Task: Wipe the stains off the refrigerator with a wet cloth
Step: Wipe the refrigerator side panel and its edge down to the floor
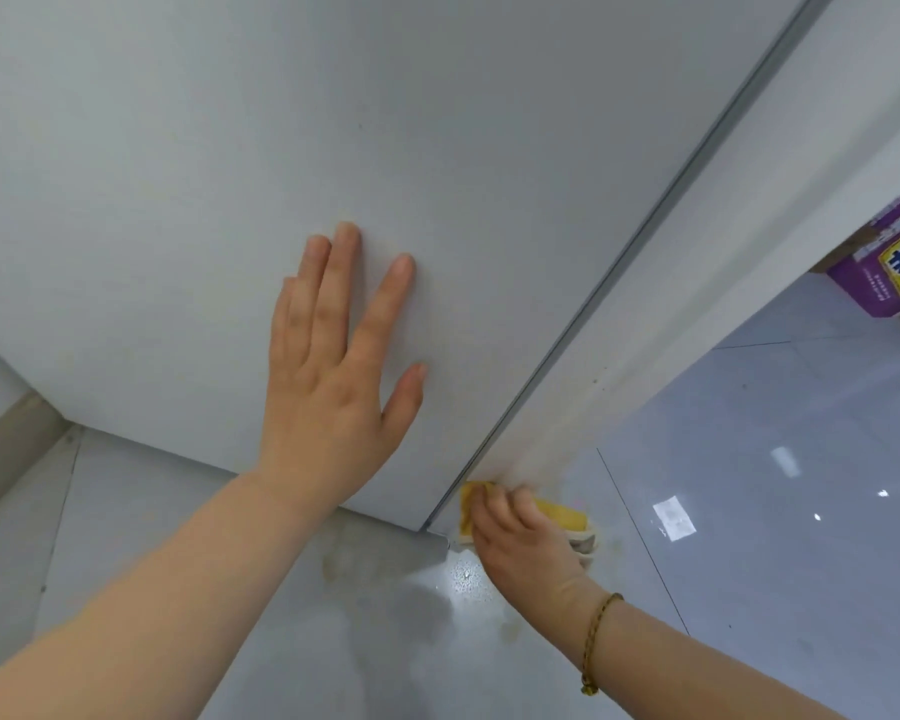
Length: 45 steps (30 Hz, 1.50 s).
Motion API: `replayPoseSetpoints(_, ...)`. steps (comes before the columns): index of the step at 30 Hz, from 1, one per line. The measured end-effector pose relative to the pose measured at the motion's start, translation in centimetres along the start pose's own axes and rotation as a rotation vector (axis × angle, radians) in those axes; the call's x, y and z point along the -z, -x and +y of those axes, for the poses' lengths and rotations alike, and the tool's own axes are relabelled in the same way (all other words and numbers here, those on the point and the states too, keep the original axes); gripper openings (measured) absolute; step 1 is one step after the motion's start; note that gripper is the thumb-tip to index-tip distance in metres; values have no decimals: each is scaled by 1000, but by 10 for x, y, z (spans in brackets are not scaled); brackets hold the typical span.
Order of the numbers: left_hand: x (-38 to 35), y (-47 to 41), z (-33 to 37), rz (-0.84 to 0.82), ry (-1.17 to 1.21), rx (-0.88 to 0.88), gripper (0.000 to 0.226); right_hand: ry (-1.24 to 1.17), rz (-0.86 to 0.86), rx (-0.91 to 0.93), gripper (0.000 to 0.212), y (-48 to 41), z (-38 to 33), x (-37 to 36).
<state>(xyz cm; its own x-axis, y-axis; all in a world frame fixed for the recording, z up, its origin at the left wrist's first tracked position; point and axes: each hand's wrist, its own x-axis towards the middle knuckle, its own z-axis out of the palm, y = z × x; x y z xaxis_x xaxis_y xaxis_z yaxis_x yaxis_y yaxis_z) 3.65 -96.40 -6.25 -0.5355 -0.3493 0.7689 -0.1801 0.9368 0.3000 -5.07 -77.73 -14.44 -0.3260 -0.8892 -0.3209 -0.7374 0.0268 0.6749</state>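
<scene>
Lower centre, right hand [520, 543] clutching soft, limp wet cloth [559, 513], probably best kept bunched; left hand [328, 376] splayed flat against refrigerator [178, 174].

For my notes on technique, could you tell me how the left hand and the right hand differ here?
The left hand lies flat, fingers straight, on the refrigerator; the right hand grips a yellow cloth at its bottom corner. The left hand is higher than the right hand. Both are bare.

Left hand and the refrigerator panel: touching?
Touching. The head view shows the left hand flat on the refrigerator, palm and straight fingers against the panel, no gap. The right hand grips the cloth.
</scene>
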Motion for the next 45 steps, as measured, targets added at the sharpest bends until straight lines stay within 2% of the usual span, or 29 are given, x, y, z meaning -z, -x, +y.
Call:
replayPoseSetpoints(2, -1, 0, -4, -16, -7, -11, 63, 31, -110, 44, 36, -6, -19, -1)
replayPoseSetpoints(6, 8, 1, -13, -50, -5, -75, 65, 119, -94, 262, 36, -24, -54, -20)
replayPoseSetpoints(8, 13, -1, -16, -87, 13, -119, 65, 142, -92, 298, 37, -28, -68, -28)
replayPoseSetpoints(10, 14, 2, -19, -100, 18, -106, 66, 163, -143, 295, 37, -31, -78, -37)
replayPoseSetpoints(13, 13, 7, -18, -120, 17, -110, 69, 49, -202, 107, 36, -28, -76, -32)
replayPoseSetpoints(14, 12, 7, -19, -119, 16, -114, 71, -36, -143, 16, 33, -24, -68, -30)
replayPoseSetpoints(16, 10, 8, -20, -99, 4, -104, 72, -96, 88, -77, 22, -13, -49, -23)
replayPoseSetpoints(17, 8, 10, -19, -87, 1, -93, 72, -77, 221, -136, 25, -6, -35, -20)
replayPoseSetpoints(19, 3, 10, -15, -47, -2, -65, 72, -8, 544, -269, 53, 9, -2, -7)
replayPoseSetpoints(20, 2, 11, -14, -37, -4, -54, 73, -19, 648, -316, 57, 17, 15, 5)
replayPoseSetpoints(21, 0, 11, -14, -31, -1, -49, 72, -41, 687, -354, 52, 23, 32, 20)
replayPoseSetpoints(23, -2, 10, -13, -33, 4, -43, 71, -48, 720, -383, 29, 37, 65, 51)
replayPoseSetpoints(27, 6, 9, -14, -65, 0, -46, 67, 3, 854, -451, 20, 64, 125, 103)
replayPoseSetpoints(30, 9, 8, -13, -61, 7, -41, 65, -39, 976, -514, 5, 71, 152, 120)
replayPoseSetpoints(34, 6, 6, -11, -39, 15, -29, 66, 28, 992, -585, 14, 59, 129, 105)
replayPoseSetpoints(38, 6, 6, -11, -39, 18, -19, 66, 13, 853, -493, 24, 41, 79, 67)
replayPoseSetpoints(41, 8, 6, -11, -37, 20, -9, 66, -13, 785, -419, 23, 35, 67, 54)
replayPoseSetpoints(43, 8, 8, -7, -50, 34, 12, 66, -20, 870, -433, 29, 45, 83, 60)
replayPoseSetpoints(45, 8, 9, -5, -57, 38, 45, 66, -13, 1053, -501, 23, 55, 113, 83)
